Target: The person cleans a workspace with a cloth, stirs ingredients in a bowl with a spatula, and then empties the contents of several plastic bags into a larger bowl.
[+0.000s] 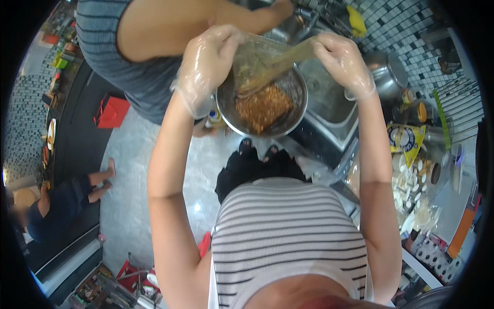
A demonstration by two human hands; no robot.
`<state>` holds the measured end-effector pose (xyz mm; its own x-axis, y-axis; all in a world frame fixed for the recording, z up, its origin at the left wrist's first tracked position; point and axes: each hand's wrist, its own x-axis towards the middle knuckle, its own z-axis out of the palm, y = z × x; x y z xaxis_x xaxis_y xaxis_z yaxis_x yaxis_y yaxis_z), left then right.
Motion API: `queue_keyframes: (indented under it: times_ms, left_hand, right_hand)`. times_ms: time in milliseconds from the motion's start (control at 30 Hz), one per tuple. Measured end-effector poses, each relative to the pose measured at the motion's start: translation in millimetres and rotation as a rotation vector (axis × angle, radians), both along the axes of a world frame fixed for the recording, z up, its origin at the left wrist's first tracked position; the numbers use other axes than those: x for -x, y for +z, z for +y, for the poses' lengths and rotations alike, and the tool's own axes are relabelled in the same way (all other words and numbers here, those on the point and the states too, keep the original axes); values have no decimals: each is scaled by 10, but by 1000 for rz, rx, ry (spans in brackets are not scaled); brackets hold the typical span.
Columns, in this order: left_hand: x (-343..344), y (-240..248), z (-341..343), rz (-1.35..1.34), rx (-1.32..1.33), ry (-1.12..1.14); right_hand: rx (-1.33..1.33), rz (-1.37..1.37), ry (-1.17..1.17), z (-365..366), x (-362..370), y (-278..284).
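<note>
Both my hands wear clear plastic gloves and are raised at the far side. My left hand [208,59] pinches one side of a thin, translucent yellowish-brown plastic bag [265,64]. My right hand [342,62] grips its other side, so the bag is stretched between them. It hangs over a round metal bowl [299,100], its lower part drooping toward the contents. A thick block of brown, chunky food mix [265,109] lies in the bowl. The bag hides the bowl's far part.
A person in a dark striped top [149,77] stands close at the far left, an arm reaching toward the sink area. A steel sink [332,116] is right of the bowl, with a metal pot [388,72] beyond. Another person [64,198] is at left; a red bag [112,110] lies nearby.
</note>
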<state>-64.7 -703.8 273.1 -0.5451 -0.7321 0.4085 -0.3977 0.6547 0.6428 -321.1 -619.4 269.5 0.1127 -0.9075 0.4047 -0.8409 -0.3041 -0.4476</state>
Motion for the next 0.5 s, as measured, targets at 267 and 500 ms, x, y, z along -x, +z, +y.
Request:
queue_keyframes:
  times_ms: [267, 500]
  left_hand:
    - [-106, -195, -209, 178, 9, -21]
    - [-13, -143, -190, 56, 14, 26]
  right_hand:
    - [-16, -65, -9, -4, 1, -72]
    - [-88, -20, -34, -162, 40, -42]
